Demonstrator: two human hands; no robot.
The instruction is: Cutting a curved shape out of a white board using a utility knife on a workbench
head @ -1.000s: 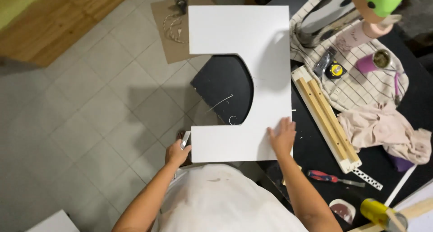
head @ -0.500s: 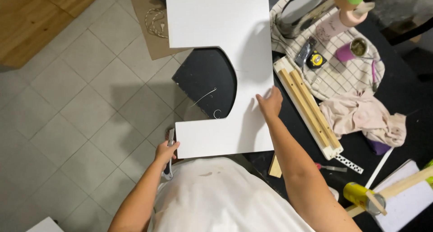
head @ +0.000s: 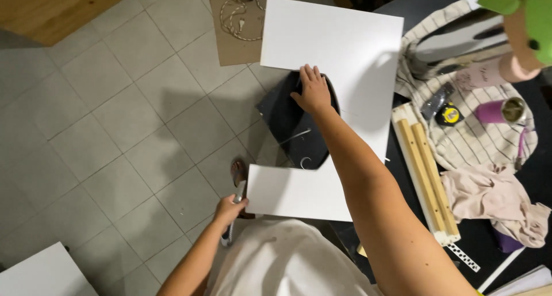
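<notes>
A large white board point(head: 339, 48) with a rounded notch cut out of its left side lies over the edge of a dark table. A dark seat point(head: 287, 120) shows through the notch. My right hand point(head: 313, 90) reaches far forward and rests at the upper edge of the notch, fingers spread, touching the board and the dark seat. My left hand point(head: 229, 208) stays near my body at the board's lower left corner, shut on a slim knife-like tool point(head: 236, 201).
On the table at right lie a striped cloth point(head: 477, 129), a tape measure point(head: 449, 113), wooden strips in a white tray point(head: 425, 175), a pink rag point(head: 494, 198) and a purple cup point(head: 500, 109). Cardboard with cord point(head: 238, 20) lies on the tiled floor.
My right hand has moved from the board's right near edge forward to the top of the notch. The left hand keeps the tool at the lower left corner.
</notes>
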